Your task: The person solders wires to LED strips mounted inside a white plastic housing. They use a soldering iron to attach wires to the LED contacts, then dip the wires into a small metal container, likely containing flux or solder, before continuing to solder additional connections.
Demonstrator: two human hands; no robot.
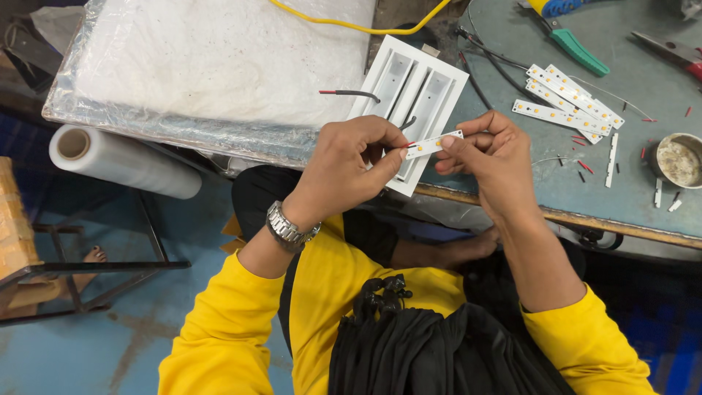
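Pinching the small light strip (pixel 433 144) with my right hand (pixel 486 161), my left hand (pixel 351 164) pinched a thin red wire (pixel 406 145) against its end; I judged it needed steady holding

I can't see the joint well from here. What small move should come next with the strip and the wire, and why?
Probably ease the red wire tip in the left hand onto the near end of the white LED strip, which the right hand pinches; they almost meet.
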